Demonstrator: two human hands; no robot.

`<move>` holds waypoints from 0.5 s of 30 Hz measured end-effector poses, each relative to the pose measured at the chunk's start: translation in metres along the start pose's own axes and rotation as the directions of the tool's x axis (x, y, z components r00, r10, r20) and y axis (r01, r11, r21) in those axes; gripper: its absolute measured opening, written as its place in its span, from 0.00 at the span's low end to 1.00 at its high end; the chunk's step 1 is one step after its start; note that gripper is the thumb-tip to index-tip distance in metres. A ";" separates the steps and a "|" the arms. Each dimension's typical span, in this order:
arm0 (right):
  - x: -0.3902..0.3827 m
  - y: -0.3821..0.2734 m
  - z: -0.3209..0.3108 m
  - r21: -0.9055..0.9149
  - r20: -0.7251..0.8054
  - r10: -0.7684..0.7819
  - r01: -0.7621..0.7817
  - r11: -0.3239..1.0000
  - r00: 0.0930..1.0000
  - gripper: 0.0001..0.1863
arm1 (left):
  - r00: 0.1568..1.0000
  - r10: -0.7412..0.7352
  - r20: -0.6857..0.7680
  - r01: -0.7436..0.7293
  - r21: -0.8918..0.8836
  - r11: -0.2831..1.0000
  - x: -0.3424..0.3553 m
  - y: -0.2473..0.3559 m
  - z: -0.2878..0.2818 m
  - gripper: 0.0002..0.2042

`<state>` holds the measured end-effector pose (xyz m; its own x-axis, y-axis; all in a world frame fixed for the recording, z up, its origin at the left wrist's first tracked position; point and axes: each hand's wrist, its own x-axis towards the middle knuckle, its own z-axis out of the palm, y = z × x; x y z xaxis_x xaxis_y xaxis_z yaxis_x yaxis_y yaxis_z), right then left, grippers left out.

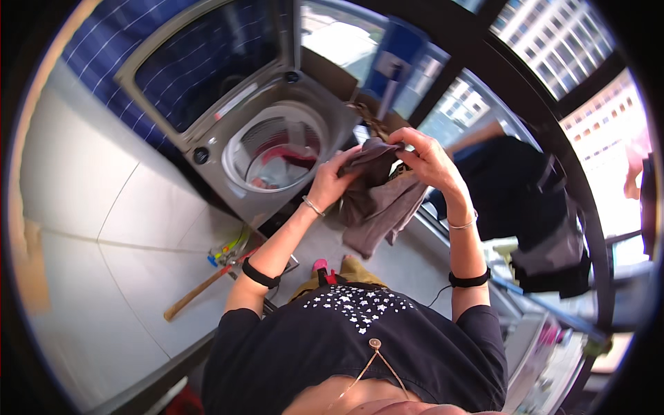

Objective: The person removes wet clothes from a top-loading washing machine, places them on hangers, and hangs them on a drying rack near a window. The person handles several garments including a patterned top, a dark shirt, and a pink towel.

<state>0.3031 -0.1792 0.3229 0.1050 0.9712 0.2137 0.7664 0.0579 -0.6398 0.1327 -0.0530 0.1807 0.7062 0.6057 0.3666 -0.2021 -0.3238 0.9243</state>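
Washing machine (254, 207) gaping, lid (211, 66) up! Red and pale laundry (294, 159) inside drum (231, 173). Left hand (335, 177), right hand (430, 164) both gripping brown garment (377, 202) alongside.

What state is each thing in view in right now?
Left hand: gripping brown garment
Right hand: pinching brown garment
Brown garment: bunched above, hanging loosely below
Washer lid: raised open
Washer tub: uncovered, laundry inside
Dark clothes: hanging at right
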 end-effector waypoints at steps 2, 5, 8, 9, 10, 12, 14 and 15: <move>-0.051 0.003 -0.020 0.050 -0.160 0.141 -0.135 0.990 0.977 0.15 | 0.980 -0.094 0.173 0.091 0.030 0.995 0.002 0.011 0.016 0.17; -0.131 0.011 -0.043 0.219 -0.269 0.369 -0.317 0.923 0.890 0.20 | 0.932 -0.152 0.328 0.293 -0.440 0.849 -0.003 0.034 0.043 0.14; -0.209 0.018 -0.055 0.298 -0.152 0.548 -0.490 0.819 0.823 0.25 | 0.887 -0.112 0.448 0.417 -0.674 0.610 0.011 0.067 0.083 0.16; -0.233 0.020 -0.054 0.267 -0.142 0.539 -0.492 0.828 0.830 0.24 | 0.876 -0.085 0.475 0.416 -0.653 0.633 0.011 0.080 0.101 0.16; -0.255 0.022 -0.053 0.219 -0.126 0.571 -0.538 0.814 0.812 0.23 | 0.866 -0.047 0.498 0.403 -0.640 0.654 0.010 0.092 0.120 0.17; -0.307 0.020 -0.059 0.137 -0.098 0.610 -0.596 0.791 0.787 0.18 | 0.845 0.030 0.534 0.382 -0.641 0.666 0.003 0.113 0.160 0.19; -0.358 0.019 -0.064 0.163 -0.114 0.696 -0.678 0.717 0.709 0.16 | 0.745 0.117 0.657 0.493 -0.660 0.567 -0.008 0.126 0.199 0.21; -0.387 0.017 -0.068 0.222 -0.203 0.674 -0.638 0.738 0.710 0.15 | 0.788 0.188 0.586 0.301 -0.633 0.714 -0.013 0.130 0.222 0.21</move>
<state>0.3185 -0.5695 0.2794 0.7203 0.6815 -0.1298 0.3579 -0.5253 -0.7720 0.2478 -0.2640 0.2725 0.9165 -0.0098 0.4000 -0.3609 0.4110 0.8371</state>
